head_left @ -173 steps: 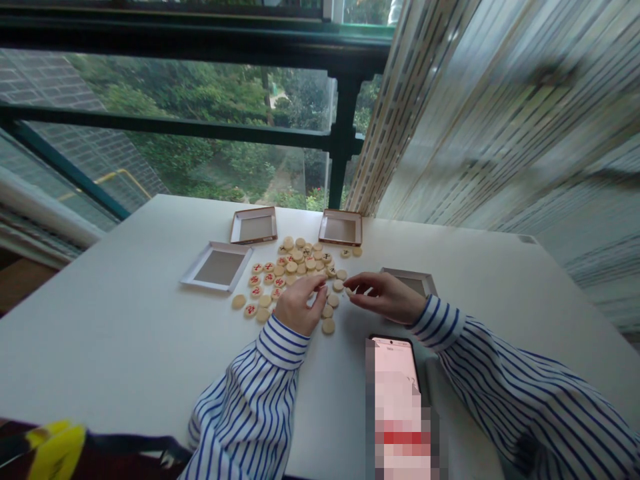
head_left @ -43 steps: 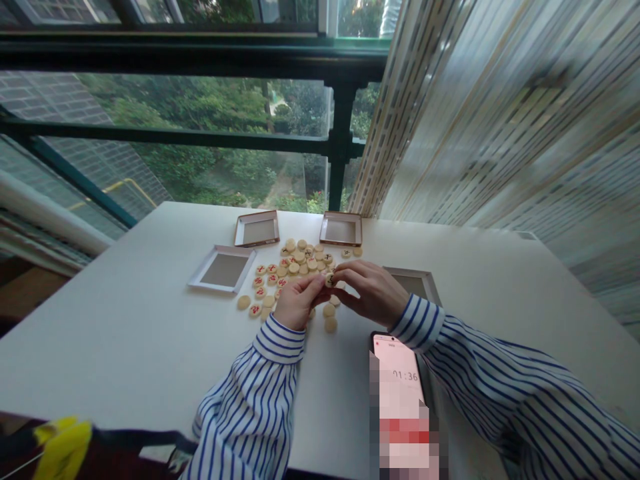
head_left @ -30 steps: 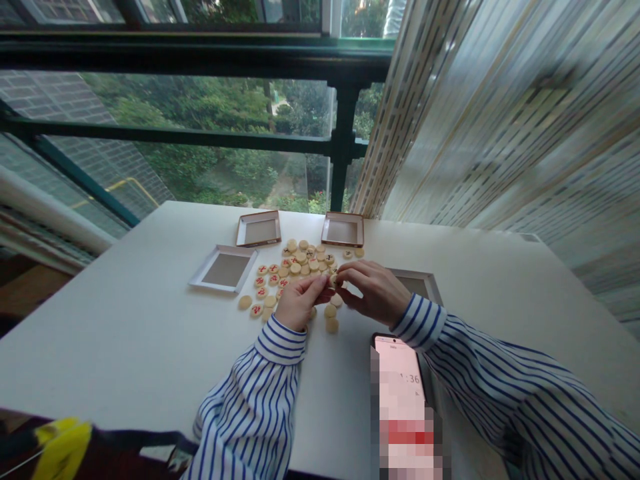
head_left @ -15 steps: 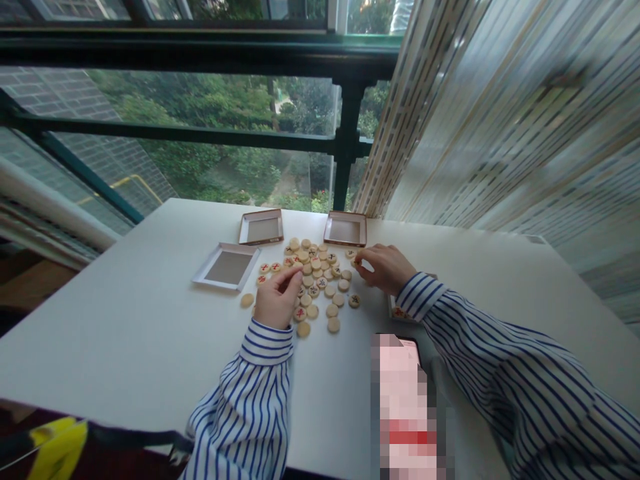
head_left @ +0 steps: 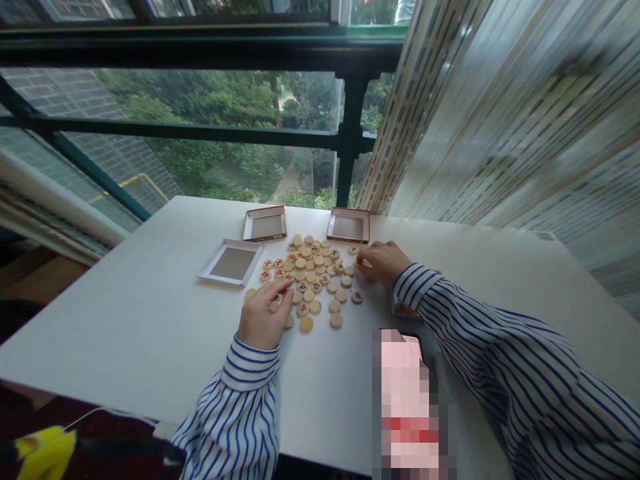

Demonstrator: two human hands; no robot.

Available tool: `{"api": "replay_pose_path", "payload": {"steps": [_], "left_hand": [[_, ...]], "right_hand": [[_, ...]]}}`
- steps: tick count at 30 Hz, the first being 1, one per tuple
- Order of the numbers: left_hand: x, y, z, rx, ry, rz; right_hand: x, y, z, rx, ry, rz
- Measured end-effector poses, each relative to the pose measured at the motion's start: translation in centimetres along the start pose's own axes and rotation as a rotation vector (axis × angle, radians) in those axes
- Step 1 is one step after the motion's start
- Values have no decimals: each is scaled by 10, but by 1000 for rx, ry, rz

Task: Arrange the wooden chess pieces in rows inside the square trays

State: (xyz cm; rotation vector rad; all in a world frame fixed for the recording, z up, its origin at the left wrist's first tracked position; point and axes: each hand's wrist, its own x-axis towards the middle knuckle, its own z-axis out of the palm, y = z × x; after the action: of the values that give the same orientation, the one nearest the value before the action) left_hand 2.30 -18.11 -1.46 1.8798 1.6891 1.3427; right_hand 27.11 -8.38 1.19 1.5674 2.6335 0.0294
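Several round wooden game pieces (head_left: 313, 277), some with red marks and some with black, lie scattered on a white table (head_left: 130, 320). My left hand (head_left: 263, 313) rests at the near left of the pile, fingers curled, its fingertips on pieces there. My right hand (head_left: 383, 262) is at the pile's far right edge, fingers curled over a piece near a brown box half (head_left: 349, 226). Both sleeves are blue-and-white striped.
A second brown box half (head_left: 265, 223) and a white box lid (head_left: 231, 262) lie left of the pile. Another tray (head_left: 403, 308) shows partly under my right sleeve. A phone (head_left: 407, 400) stands near the front edge. Window railing and a striped curtain stand behind.
My hands, which met over the pile's middle a second ago, have moved apart: the left to the near left pieces, the right to the far right edge. More pieces now lie spread.
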Motion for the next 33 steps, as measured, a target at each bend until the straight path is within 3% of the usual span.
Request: {"api": "replay_pose_path", "payload": {"steps": [6,15,24,33], "left_hand": [[-15,-6,-5,155,-66,193],[-24,-6,4,251,-177,310],[-38,-3,8,457,-200,349],[-55,0,18,557,-94,262]], "right_hand": [[0,-2,1,-1,-29,11],[-7,-6,-7,10,36,-42],[-26,-27,-17,35,155,-175],[-42,-54,-25,80,185,-289]]}}
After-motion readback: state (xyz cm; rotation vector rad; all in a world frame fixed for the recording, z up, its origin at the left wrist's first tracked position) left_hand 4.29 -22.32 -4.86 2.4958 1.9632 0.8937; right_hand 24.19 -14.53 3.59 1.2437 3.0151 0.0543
